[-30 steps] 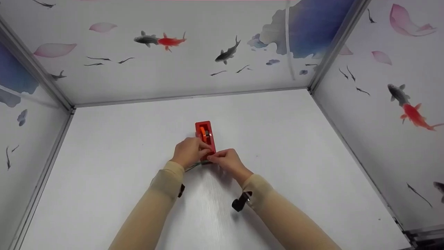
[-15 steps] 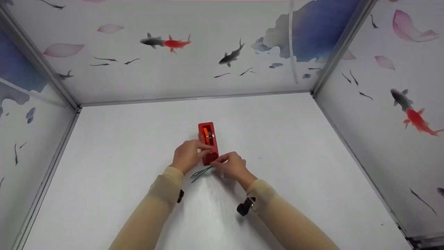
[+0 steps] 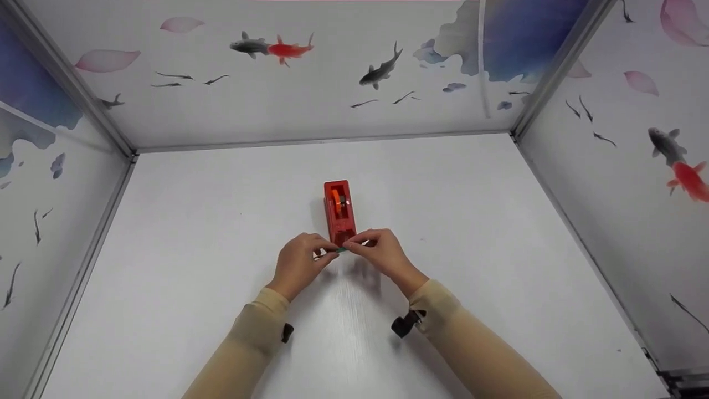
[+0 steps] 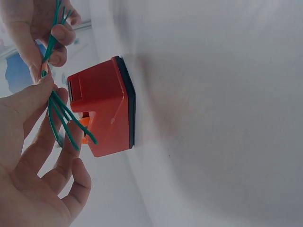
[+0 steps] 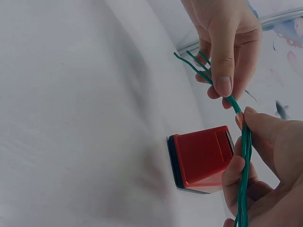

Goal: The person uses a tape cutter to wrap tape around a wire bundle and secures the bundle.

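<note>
A bundle of thin green wires (image 5: 244,165) is stretched between my two hands, just in front of a red tape dispenser (image 3: 339,213). My left hand (image 3: 302,263) pinches one part between thumb and fingers; in the left wrist view, loose wire ends (image 4: 66,120) fan out past it. The other part is pinched by my right hand (image 3: 388,255), and the strands run on across its fingers. Between the two grips a small tan, shiny patch (image 5: 240,120) shows on the bundle; whether it is tape or bare wire, I cannot tell.
The dispenser has an orange wheel (image 3: 337,200), a dark base (image 4: 129,104) and a toothed edge (image 5: 230,140) facing the hands. It stands on a white table (image 3: 221,221). Walls printed with fish (image 3: 288,50) enclose the table at the back and sides.
My left hand has come back from over the dispenser and now pinches the wires. My right hand, still holding them, has turned the bundle between both hands. The head view has shifted slightly.
</note>
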Available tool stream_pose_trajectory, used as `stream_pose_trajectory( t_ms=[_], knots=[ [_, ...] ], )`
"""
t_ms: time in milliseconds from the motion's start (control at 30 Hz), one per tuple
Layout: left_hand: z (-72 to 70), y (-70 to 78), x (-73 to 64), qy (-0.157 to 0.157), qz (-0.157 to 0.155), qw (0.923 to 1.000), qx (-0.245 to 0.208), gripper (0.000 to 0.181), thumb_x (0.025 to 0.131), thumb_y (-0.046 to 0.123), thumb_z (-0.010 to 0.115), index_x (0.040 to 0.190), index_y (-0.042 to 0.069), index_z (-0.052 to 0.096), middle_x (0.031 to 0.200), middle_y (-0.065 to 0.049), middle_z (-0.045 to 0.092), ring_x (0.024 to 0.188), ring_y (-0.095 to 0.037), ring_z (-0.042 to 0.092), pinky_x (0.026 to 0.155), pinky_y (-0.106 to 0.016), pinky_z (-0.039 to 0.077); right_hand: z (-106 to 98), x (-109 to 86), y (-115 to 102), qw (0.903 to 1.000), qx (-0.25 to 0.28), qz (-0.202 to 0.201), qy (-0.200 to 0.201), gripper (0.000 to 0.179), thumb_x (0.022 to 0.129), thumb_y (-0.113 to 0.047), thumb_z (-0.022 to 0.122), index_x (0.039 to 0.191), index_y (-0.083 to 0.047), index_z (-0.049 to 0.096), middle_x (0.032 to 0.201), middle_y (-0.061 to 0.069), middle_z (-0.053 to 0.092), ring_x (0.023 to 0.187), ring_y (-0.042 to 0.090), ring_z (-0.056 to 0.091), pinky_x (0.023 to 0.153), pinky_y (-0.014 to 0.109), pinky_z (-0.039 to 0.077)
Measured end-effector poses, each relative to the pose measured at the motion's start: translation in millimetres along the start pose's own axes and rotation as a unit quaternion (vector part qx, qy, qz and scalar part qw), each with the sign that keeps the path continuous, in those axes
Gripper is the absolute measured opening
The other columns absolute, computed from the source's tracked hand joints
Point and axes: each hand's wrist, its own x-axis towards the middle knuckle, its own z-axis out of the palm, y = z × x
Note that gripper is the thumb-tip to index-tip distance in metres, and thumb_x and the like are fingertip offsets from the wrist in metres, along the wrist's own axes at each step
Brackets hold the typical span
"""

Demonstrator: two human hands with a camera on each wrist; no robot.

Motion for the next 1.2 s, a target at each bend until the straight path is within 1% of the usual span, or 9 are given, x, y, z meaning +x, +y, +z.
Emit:
stream_pose_trajectory(
  t_ms=[167,300,400,567,733,800,900,1067,1200],
  knots=[
    [5.3,5.2,-3.6,0.021,0.028,0.9993,0.01,0.017,0.087,0.019,0.084,0.105,0.018,0.084,0.089,0.0,0.071,0.081,-0.018,0.062,0.073,-0.031,0.054,-0.5,-4.7,-0.2,0.9999,0.003,-0.01,0.013,0.013,0.09,-0.033,0.082,0.096,-0.022,0.084,0.098,-0.003,0.076,0.088,0.018,0.06,0.074,0.03,0.052],
    [8.4,9.4,-2.5,0.041,0.039,0.9981,0.024,0.017,0.087,0.021,0.084,0.105,0.018,0.084,0.089,0.0,0.071,0.078,-0.015,0.059,0.071,-0.031,0.053,-4.4,-6.3,0.0,0.9994,-0.008,-0.017,0.028,0.015,0.089,-0.037,0.082,0.096,-0.024,0.084,0.097,-0.006,0.077,0.087,0.017,0.061,0.074,0.031,0.052],
    [8.3,10.6,-2.0,0.053,0.037,0.9976,0.025,0.017,0.087,0.022,0.085,0.104,0.019,0.084,0.089,0.001,0.073,0.078,-0.014,0.06,0.071,-0.032,0.053,-6.7,-6.2,-0.2,0.9992,-0.012,-0.026,0.028,0.017,0.088,-0.039,0.082,0.097,-0.025,0.084,0.098,-0.007,0.079,0.09,0.016,0.063,0.077,0.031,0.052],
    [7.1,12.9,-0.8,0.052,0.032,0.9979,0.022,0.018,0.087,0.024,0.084,0.105,0.021,0.084,0.089,0.001,0.073,0.079,-0.015,0.061,0.073,-0.033,0.053,-14.2,-6.8,2.3,0.9992,-0.012,-0.038,-0.007,0.021,0.088,-0.04,0.083,0.103,-0.025,0.084,0.103,-0.006,0.079,0.094,0.016,0.065,0.081,0.031,0.055],
    [5.8,13.5,-2.7,0.047,0.019,0.9986,0.014,0.018,0.089,0.028,0.083,0.106,0.022,0.084,0.091,0.002,0.073,0.081,-0.014,0.06,0.074,-0.031,0.054,-26.3,-8.0,8.2,0.9975,0.013,-0.05,-0.049,0.033,0.088,-0.031,0.084,0.118,-0.021,0.079,0.115,-0.002,0.077,0.102,0.017,0.07,0.086,0.031,0.059],
    [4.3,12.5,-3.2,0.049,0.014,0.9987,0.01,0.018,0.089,0.029,0.082,0.105,0.022,0.084,0.092,0.003,0.073,0.082,-0.013,0.06,0.074,-0.03,0.054,-31.6,-7.2,8.9,0.9964,0.018,-0.062,-0.055,0.035,0.089,-0.027,0.083,0.123,-0.019,0.077,0.118,0.0,0.077,0.105,0.017,0.071,0.089,0.033,0.059],
    [2.7,10.8,-4.3,0.055,0.007,0.9984,0.007,0.019,0.088,0.028,0.083,0.105,0.021,0.084,0.092,0.003,0.073,0.082,-0.013,0.06,0.074,-0.03,0.054,-36.7,-6.8,9.0,0.9941,-0.001,-0.092,-0.059,0.032,0.092,-0.025,0.08,0.123,-0.022,0.076,0.118,0.0,0.077,0.106,0.016,0.07,0.093,0.039,0.058],
    [2.4,9.6,-5.5,0.058,0.005,0.9982,0.008,0.019,0.089,0.029,0.083,0.106,0.022,0.083,0.093,0.004,0.073,0.085,-0.014,0.061,0.076,-0.031,0.054,-36.7,-8.3,10.3,0.9874,-0.025,-0.144,-0.059,0.02,0.095,-0.023,0.077,0.114,-0.026,0.077,0.113,-0.007,0.076,0.105,0.014,0.068,0.098,0.048,0.055],
    [4.4,8.5,-7.0,0.058,0.009,0.9982,0.009,0.018,0.088,0.028,0.083,0.105,0.022,0.084,0.093,0.004,0.073,0.085,-0.016,0.063,0.075,-0.031,0.054,-33.9,-10.7,13.3,0.9834,-0.03,-0.17,-0.056,0.016,0.096,-0.018,0.075,0.11,-0.026,0.077,0.11,-0.009,0.075,0.103,0.014,0.068,0.096,0.05,0.055]
  ],
)
